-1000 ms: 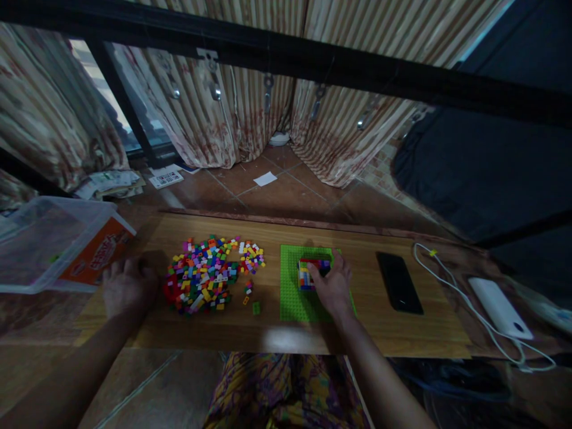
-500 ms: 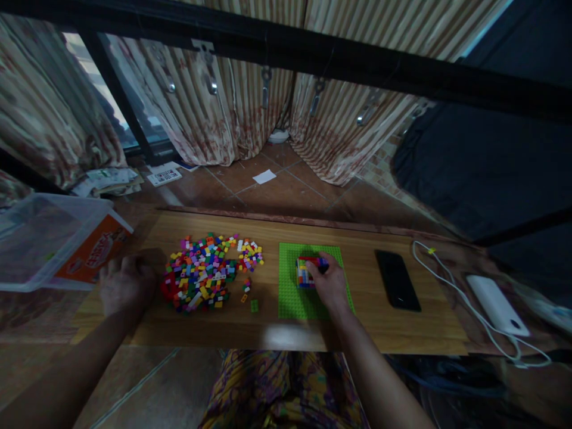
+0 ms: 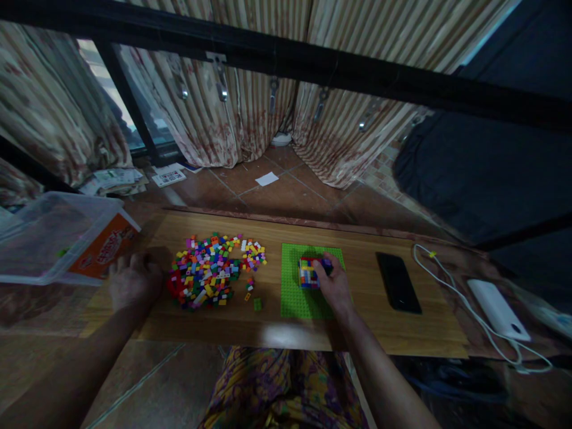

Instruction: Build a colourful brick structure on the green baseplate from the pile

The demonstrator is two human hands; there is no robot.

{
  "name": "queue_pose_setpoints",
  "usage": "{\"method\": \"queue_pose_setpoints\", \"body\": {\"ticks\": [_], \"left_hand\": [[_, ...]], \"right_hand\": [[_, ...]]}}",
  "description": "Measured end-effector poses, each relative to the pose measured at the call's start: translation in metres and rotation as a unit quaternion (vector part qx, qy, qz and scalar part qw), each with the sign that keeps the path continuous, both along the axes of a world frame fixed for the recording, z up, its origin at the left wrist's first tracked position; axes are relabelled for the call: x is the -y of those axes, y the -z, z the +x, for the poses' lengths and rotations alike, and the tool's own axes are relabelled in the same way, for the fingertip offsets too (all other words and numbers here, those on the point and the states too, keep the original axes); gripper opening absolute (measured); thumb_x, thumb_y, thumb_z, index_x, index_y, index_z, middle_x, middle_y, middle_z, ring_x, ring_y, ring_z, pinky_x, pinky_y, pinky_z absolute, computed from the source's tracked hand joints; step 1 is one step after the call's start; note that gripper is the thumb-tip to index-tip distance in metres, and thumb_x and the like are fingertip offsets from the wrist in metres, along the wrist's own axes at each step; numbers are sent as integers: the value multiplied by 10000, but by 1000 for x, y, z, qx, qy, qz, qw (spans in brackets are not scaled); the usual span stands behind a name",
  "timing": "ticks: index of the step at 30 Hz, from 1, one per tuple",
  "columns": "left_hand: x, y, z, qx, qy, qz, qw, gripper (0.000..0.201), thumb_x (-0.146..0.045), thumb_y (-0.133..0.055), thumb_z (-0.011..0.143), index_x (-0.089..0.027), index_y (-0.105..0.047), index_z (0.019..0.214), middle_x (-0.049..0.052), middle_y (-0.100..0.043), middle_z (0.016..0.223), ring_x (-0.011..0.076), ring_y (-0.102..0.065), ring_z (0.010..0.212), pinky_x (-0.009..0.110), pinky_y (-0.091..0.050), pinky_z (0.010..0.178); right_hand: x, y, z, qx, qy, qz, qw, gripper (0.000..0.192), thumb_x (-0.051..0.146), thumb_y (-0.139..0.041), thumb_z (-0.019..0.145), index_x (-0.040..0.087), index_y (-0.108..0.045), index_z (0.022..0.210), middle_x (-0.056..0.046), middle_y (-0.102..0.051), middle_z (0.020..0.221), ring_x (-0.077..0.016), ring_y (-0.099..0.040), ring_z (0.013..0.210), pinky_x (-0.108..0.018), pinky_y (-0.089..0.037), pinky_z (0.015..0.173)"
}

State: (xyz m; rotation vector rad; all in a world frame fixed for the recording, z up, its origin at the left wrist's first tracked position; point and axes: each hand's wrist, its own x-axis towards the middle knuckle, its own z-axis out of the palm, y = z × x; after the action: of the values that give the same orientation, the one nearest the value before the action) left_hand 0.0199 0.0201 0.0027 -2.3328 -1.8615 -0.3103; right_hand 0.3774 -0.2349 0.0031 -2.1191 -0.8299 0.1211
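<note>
A green baseplate (image 3: 295,298) lies on the wooden board (image 3: 357,333) in front of me. On it stands a small multicoloured brick build (image 3: 306,273). My right hand (image 3: 334,285) rests on the plate with its fingertips pressed on the right side of that build. A heap of small coloured bricks (image 3: 209,271) lies to the left of the plate. My left hand (image 3: 133,283) rests on the board at the left edge of the heap, fingers curled, and I see nothing in it.
A clear plastic box (image 3: 53,238) with an orange label stands at the far left. A black phone (image 3: 397,281) lies right of the plate, then a white cable (image 3: 451,292) and a white power bank (image 3: 498,308). Curtains hang behind the tiled floor.
My right hand has crept slightly along the build on the plate. The left hand stays beside the heap. The view has shifted a little.
</note>
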Motion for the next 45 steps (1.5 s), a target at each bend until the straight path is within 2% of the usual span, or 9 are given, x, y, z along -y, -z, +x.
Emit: {"method": "queue_pose_setpoints", "body": {"ticks": [2, 4, 7, 12, 16, 19, 31, 38, 45], "left_hand": [[0, 1, 0, 2, -4, 0, 1000, 432, -309, -306, 870, -95, -614, 1085, 185, -578, 1059, 321, -487, 1026, 427, -398, 886], [0, 1, -1, 9, -8, -7, 1000, 430, -313, -308, 877, -93, -617, 1080, 185, -575, 1060, 320, -483, 1033, 420, -396, 885], [1, 0, -1, 24, -4, -13, 1000, 407, -293, -330, 876, -86, -608, 1089, 182, -568, 1077, 312, -482, 1035, 415, -392, 891], [3, 0, 0, 45, 7, -12, 999, 377, -262, -361, 868, -73, -604, 1086, 193, -570, 1067, 316, -488, 1038, 429, -384, 893], [3, 4, -1, 50, -3, -3, 999, 352, -253, -385, 847, -110, -615, 1073, 178, -575, 1072, 317, -493, 1052, 427, -389, 892], [2, 6, -1, 53, -2, 6, 999, 347, -250, -389, 840, -121, -618, 1066, 166, -580, 1071, 315, -499, 1043, 421, -394, 902], [3, 9, 0, 77, 0, 25, 997, 315, -216, -414, 811, -119, -623, 1026, 171, -597, 1007, 321, -512, 996, 440, -411, 896], [2, 12, -2, 81, 2, 26, 996, 302, -206, -431, 802, -130, -625, 1020, 163, -598, 1029, 320, -518, 1004, 438, -415, 891], [3, 12, -2, 86, -2, 29, 996, 302, -208, -431, 807, -130, -627, 1023, 159, -599, 1023, 314, -509, 1003, 433, -419, 900]], "right_hand": [[5, -8, -3, -37, 51, 67, 996, 502, 513, -505, 854, 133, -578, 1173, -155, -649, 1115, -251, -614, 998, -403, -486, 847], [11, -20, -9, -31, 85, 115, 989, 459, 490, -518, 857, 135, -595, 1138, -154, -648, 1119, -255, -609, 1020, -398, -480, 859], [19, -36, -31, -9, 72, 138, 988, 372, 446, -528, 870, 152, -625, 1076, -130, -664, 1068, -246, -620, 978, -391, -478, 855], [24, -47, -94, -40, -91, 125, 987, 198, 336, -524, 901, 219, -662, 979, -60, -682, 977, -196, -631, 900, -330, -490, 818], [27, -42, -139, -81, -202, 66, 974, 187, 254, -478, 920, 240, -662, 944, -36, -685, 908, -182, -639, 849, -284, -501, 739], [32, -34, -156, -82, -259, 44, 961, 202, 216, -460, 913, 236, -661, 930, -33, -683, 881, -185, -644, 830, -281, -501, 727], [33, 4, -155, 10, -331, 17, 944, 204, 143, -461, 916, 200, -645, 982, -44, -660, 903, -173, -616, 837, -282, -453, 746], [31, 9, -156, 95, -349, 3, 932, 197, 122, -481, 907, 198, -643, 988, -40, -640, 898, -171, -592, 813, -281, -421, 715], [31, 10, -157, 112, -357, -2, 927, 195, 119, -468, 914, 194, -633, 988, -45, -631, 905, -178, -586, 829, -285, -415, 717]]}}
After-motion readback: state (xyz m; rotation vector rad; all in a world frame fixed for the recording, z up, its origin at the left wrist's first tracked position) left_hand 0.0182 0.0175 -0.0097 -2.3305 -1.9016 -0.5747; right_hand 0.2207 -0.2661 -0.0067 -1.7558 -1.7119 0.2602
